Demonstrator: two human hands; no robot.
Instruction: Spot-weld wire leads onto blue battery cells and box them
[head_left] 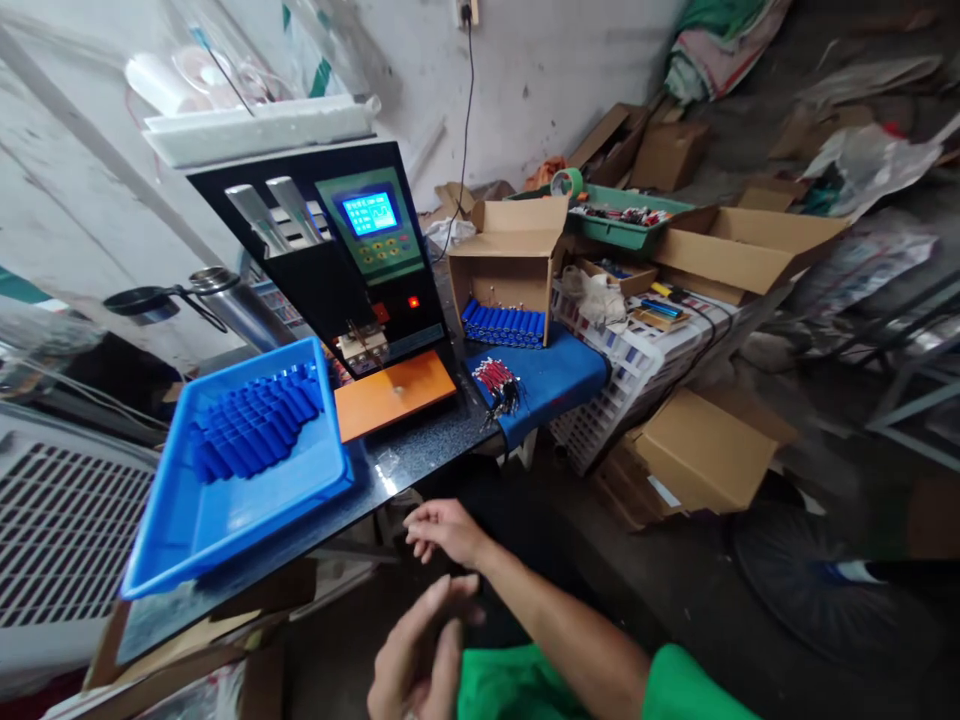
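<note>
Head view: blue cells (255,425) sit in the blue tray (259,510), far left of both hands; right hand (444,530) nearer, fingers loosely bent, slightly apart; orange plate (382,400) lies far and slightly left of it, long axis left to right; left hand (424,645) blurred, thumb and fingers apart; nothing seen held in either

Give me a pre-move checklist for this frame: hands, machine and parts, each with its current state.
1. Right hand and left hand away from the machine: ok.
2. Left hand free of any object: cannot tell, blurred.
3. Machine screen lit: ok.
4. Screen settings correct: cannot tell, text too small.
5. Blue cylinders inside the blue tray: ok.
6. Red and black leads on the blue cloth: ok, bunched together.
</note>
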